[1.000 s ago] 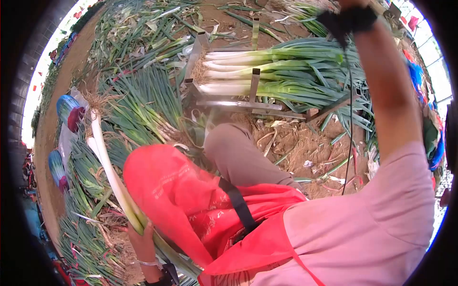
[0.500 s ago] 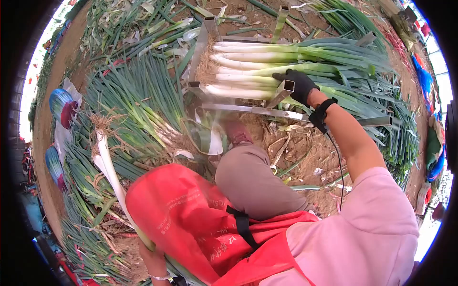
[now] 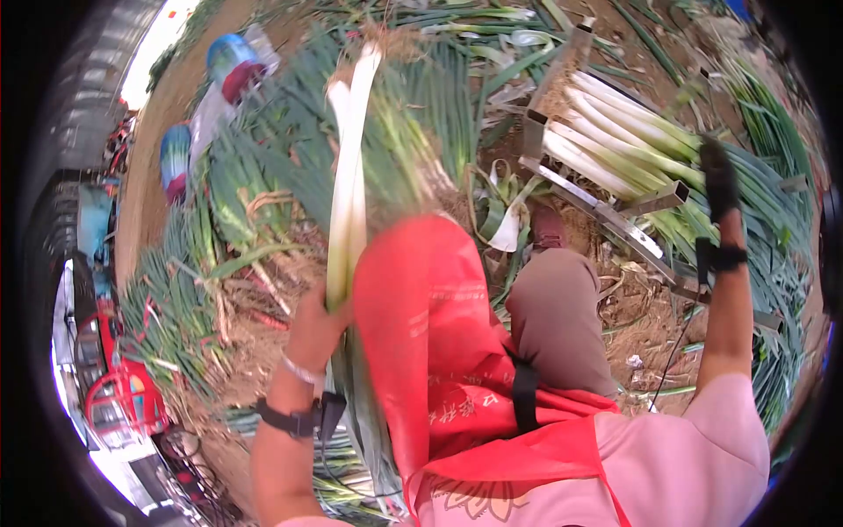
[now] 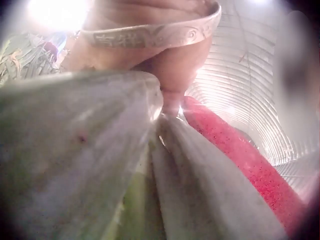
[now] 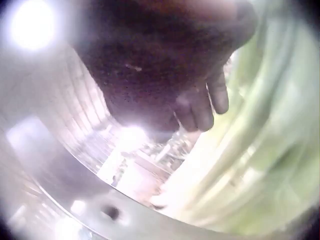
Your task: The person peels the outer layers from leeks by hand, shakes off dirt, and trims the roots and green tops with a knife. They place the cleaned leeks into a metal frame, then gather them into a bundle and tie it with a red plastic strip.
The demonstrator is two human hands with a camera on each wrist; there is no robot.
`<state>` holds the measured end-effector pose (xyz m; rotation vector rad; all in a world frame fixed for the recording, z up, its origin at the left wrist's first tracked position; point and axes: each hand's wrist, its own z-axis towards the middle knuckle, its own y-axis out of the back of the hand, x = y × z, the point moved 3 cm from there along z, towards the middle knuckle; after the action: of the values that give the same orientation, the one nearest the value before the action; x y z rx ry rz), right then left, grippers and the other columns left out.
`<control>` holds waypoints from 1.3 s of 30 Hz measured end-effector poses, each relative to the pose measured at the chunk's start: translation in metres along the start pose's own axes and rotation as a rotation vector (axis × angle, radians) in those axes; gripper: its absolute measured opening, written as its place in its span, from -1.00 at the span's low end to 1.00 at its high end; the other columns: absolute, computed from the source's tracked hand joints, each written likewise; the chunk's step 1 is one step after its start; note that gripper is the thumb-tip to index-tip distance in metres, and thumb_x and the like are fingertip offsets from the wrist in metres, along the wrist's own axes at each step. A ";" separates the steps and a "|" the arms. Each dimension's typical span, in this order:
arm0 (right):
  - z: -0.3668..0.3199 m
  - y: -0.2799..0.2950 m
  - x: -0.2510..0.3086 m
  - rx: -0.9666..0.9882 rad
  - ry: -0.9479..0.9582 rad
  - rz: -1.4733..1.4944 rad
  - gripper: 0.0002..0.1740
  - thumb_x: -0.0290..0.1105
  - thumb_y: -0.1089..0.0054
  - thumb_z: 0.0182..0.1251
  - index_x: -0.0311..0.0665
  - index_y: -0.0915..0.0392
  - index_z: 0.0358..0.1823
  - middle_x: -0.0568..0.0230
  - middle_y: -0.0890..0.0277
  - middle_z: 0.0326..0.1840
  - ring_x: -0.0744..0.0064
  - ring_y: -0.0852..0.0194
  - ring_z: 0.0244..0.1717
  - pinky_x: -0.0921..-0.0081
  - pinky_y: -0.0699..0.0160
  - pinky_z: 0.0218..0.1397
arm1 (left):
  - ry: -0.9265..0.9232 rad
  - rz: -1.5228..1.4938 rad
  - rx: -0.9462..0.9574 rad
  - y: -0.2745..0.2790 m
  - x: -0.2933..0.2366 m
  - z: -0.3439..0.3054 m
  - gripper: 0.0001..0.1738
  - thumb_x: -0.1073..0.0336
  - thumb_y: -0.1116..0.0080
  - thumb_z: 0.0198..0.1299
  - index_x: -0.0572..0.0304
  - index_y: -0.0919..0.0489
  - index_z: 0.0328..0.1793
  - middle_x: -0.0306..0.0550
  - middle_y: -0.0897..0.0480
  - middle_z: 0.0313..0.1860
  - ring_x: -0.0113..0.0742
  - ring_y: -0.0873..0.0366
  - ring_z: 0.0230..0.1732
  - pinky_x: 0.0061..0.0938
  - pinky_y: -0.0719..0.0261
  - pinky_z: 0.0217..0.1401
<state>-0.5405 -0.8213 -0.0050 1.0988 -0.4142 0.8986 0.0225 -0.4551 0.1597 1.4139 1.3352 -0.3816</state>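
My bare left hand (image 3: 314, 323) grips two long green onions (image 3: 349, 189) by their lower green part. Their white shanks and roots point away from me, and the leaves hang back beside the red apron. In the left wrist view the broad leaves (image 4: 65, 160) fill the foreground and hide most of the fingers. My black-gloved right hand (image 3: 720, 180) lies over the green part of a row of green onions (image 3: 606, 132) in a metal rack. Its fingers (image 5: 202, 112) extend loosely beside the stalks in the right wrist view, pinching nothing visible.
The metal rack (image 3: 606, 215) has upright posts and a front rail. Loose green onions (image 3: 263, 149) lie heaped on the soil to the left. Two blue-and-red bundles (image 3: 235, 63) stand at the far left. A red stool-like object (image 3: 127, 395) is at the left edge.
My right hand has come down from raised in front of me onto the racked green onions. The view has swung left, and the left hand still holds its two stalks, now more upright in view.
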 end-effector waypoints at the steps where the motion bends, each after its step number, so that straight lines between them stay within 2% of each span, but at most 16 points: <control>1: 0.000 0.016 0.045 -0.024 -0.074 0.030 -0.65 -0.35 -0.08 0.41 -0.28 -0.50 0.16 0.24 -0.58 -0.04 0.42 -0.49 -0.10 0.44 -0.49 0.00 | -0.009 -0.047 0.017 0.002 -0.001 0.001 -0.62 0.29 -0.24 0.15 0.34 -0.54 0.06 -0.20 -0.62 -0.23 -0.45 -0.51 -0.25 -0.50 -0.50 -0.17; 4: -0.027 0.008 0.210 0.086 -0.261 0.452 -0.67 -0.36 0.00 0.45 -0.28 -0.51 0.16 0.29 -0.57 -0.04 0.50 -0.46 -0.02 0.54 -0.47 0.04 | 0.093 -0.192 0.026 0.016 -0.011 -0.006 -0.66 0.32 -0.21 0.22 0.28 -0.51 0.10 -0.24 -0.60 -0.15 -0.50 -0.50 -0.15 -0.55 -0.48 -0.08; 5: -0.044 -0.016 0.257 0.254 -0.240 0.555 -0.70 -0.38 0.02 0.43 -0.26 -0.53 0.11 0.25 -0.54 0.01 0.46 -0.47 0.01 0.56 -0.48 0.03 | 0.081 -0.194 0.021 0.021 -0.017 -0.010 -0.66 0.32 -0.21 0.22 0.28 -0.51 0.10 -0.24 -0.60 -0.15 -0.50 -0.50 -0.15 -0.55 -0.48 -0.08; 6: -0.059 -0.037 0.309 0.540 0.030 0.470 -0.71 -0.43 0.03 0.38 -0.27 -0.53 0.07 0.19 -0.49 0.08 0.40 -0.48 0.02 0.52 -0.49 0.07 | 0.038 -0.122 0.006 0.027 -0.022 -0.014 -0.67 0.29 -0.22 0.22 0.26 -0.52 0.07 -0.25 -0.60 -0.18 -0.52 -0.50 -0.19 -0.57 -0.48 -0.12; 8: -0.088 -0.101 0.381 0.678 0.228 0.656 -0.73 -0.45 0.07 0.43 -0.32 -0.50 0.07 0.17 -0.48 0.11 0.37 -0.47 0.09 0.48 -0.45 0.18 | -0.015 -0.054 -0.028 0.039 -0.039 -0.020 -0.68 0.26 -0.23 0.22 0.23 -0.53 0.05 -0.27 -0.61 -0.21 -0.54 -0.50 -0.23 -0.59 -0.47 -0.17; 9: -0.099 -0.131 0.409 0.920 0.006 1.046 -0.61 -0.31 -0.03 0.45 -0.45 -0.43 0.15 0.08 -0.53 0.05 0.44 -0.48 0.05 0.49 -0.45 0.16 | -0.052 -0.062 -0.008 0.043 -0.051 -0.024 -0.68 0.23 -0.24 0.22 0.22 -0.54 0.02 -0.28 -0.61 -0.24 -0.55 -0.50 -0.26 -0.61 -0.46 -0.22; 14: -0.127 -0.183 0.512 1.059 0.177 1.484 -0.53 -0.30 -0.09 0.41 -0.38 -0.37 0.27 0.21 -0.47 0.13 0.50 -0.37 0.17 0.50 -0.34 0.27 | -0.217 -0.107 -0.082 0.056 -0.099 -0.048 -0.69 0.17 -0.25 0.22 0.18 -0.56 -0.02 -0.31 -0.62 -0.34 -0.58 -0.49 -0.39 -0.67 -0.40 -0.36; 18: -0.136 -0.175 0.529 0.928 0.150 1.480 -0.60 -0.28 -0.18 0.35 -0.36 -0.49 0.13 0.26 -0.53 0.02 0.57 -0.41 0.03 0.53 -0.42 0.10 | -0.387 0.054 -0.105 0.068 -0.108 -0.071 -0.66 0.08 -0.17 0.29 0.14 -0.56 0.03 -0.33 -0.58 -0.44 -0.60 -0.43 -0.50 -0.69 -0.35 -0.43; 20: -0.130 -0.178 0.520 0.808 -0.003 1.113 -0.67 -0.23 -0.29 0.26 -0.35 -0.60 -0.10 0.33 -0.58 -0.20 0.63 -0.44 -0.18 0.55 -0.45 -0.13 | -0.149 0.081 -0.061 0.076 -0.097 -0.085 -0.59 -0.02 -0.07 0.34 0.14 -0.55 0.06 -0.33 -0.54 -0.48 -0.60 -0.40 -0.52 -0.69 -0.33 -0.45; 21: -0.128 -0.173 0.518 0.758 -0.075 1.224 -0.71 -0.36 -0.29 0.25 -0.37 -0.57 -0.07 0.42 -0.56 -0.22 0.68 -0.45 -0.22 0.63 -0.45 -0.12 | -0.158 0.042 -0.025 0.079 -0.086 -0.088 -0.51 -0.09 -0.01 0.36 0.16 -0.52 0.12 -0.28 -0.52 -0.47 -0.60 -0.37 -0.54 -0.69 -0.33 -0.49; 24: -0.105 -0.161 0.507 0.534 -0.065 1.132 -0.76 -0.32 -0.33 0.23 -0.33 -0.59 -0.20 0.38 -0.61 -0.39 0.66 -0.48 -0.38 0.62 -0.46 -0.33 | -0.146 -0.068 -0.088 0.077 -0.065 -0.092 -0.49 -0.09 0.01 0.37 0.19 -0.50 0.16 -0.21 -0.54 -0.42 -0.59 -0.35 -0.56 -0.67 -0.37 -0.49; 25: -0.102 -0.155 0.505 0.502 -0.064 1.121 -0.76 -0.32 -0.33 0.23 -0.33 -0.59 -0.20 0.38 -0.61 -0.39 0.66 -0.48 -0.38 0.62 -0.46 -0.33 | -0.127 -0.069 -0.138 0.071 -0.064 -0.094 -0.55 0.03 -0.11 0.32 0.20 -0.49 0.15 -0.21 -0.57 -0.34 -0.57 -0.43 -0.47 -0.62 -0.49 -0.35; 28: -0.093 -0.136 0.506 0.286 -0.084 0.916 -0.62 -0.15 -0.40 0.09 -0.34 -0.59 -0.28 0.22 -0.61 -0.45 0.58 -0.50 -0.44 0.51 -0.45 -0.37 | -0.314 0.182 -0.170 0.041 -0.052 -0.104 -0.58 0.22 -0.33 0.14 0.25 -0.56 0.08 -0.27 -0.57 -0.35 -0.56 -0.47 -0.40 -0.59 -0.46 -0.33; 32: -0.093 -0.116 0.502 0.384 -0.039 0.980 -0.64 -0.18 -0.37 0.11 -0.33 -0.59 -0.25 0.25 -0.58 -0.49 0.52 -0.48 -0.48 0.44 -0.45 -0.39 | -0.329 0.005 -0.060 0.025 -0.046 -0.097 -0.52 0.31 -0.42 0.01 0.33 -0.56 0.06 -0.29 -0.57 -0.35 -0.54 -0.47 -0.36 -0.56 -0.49 -0.23; 36: -0.097 -0.107 0.493 0.637 0.030 1.416 -0.69 -0.31 -0.25 0.25 -0.31 -0.51 -0.05 0.35 -0.51 -0.26 0.57 -0.43 -0.25 0.55 -0.43 -0.18 | -0.359 -0.017 -0.059 0.037 -0.059 -0.096 -0.59 0.28 -0.41 0.03 0.35 -0.57 -0.04 -0.30 -0.56 -0.36 -0.54 -0.46 -0.34 -0.56 -0.47 -0.25; 39: -0.097 -0.100 0.492 0.512 0.119 1.408 -0.71 -0.29 -0.13 0.35 -0.33 -0.48 -0.03 0.32 -0.50 -0.17 0.58 -0.42 -0.14 0.55 -0.43 -0.08 | -0.373 0.021 -0.076 0.029 -0.081 -0.093 -0.60 0.23 -0.40 0.05 0.32 -0.57 -0.07 -0.31 -0.55 -0.37 -0.56 -0.44 -0.35 -0.60 -0.44 -0.28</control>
<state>-0.1822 -0.5457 0.2338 1.1202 -0.9170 2.3924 -0.0181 -0.4106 0.2715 1.2213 1.0188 -0.5455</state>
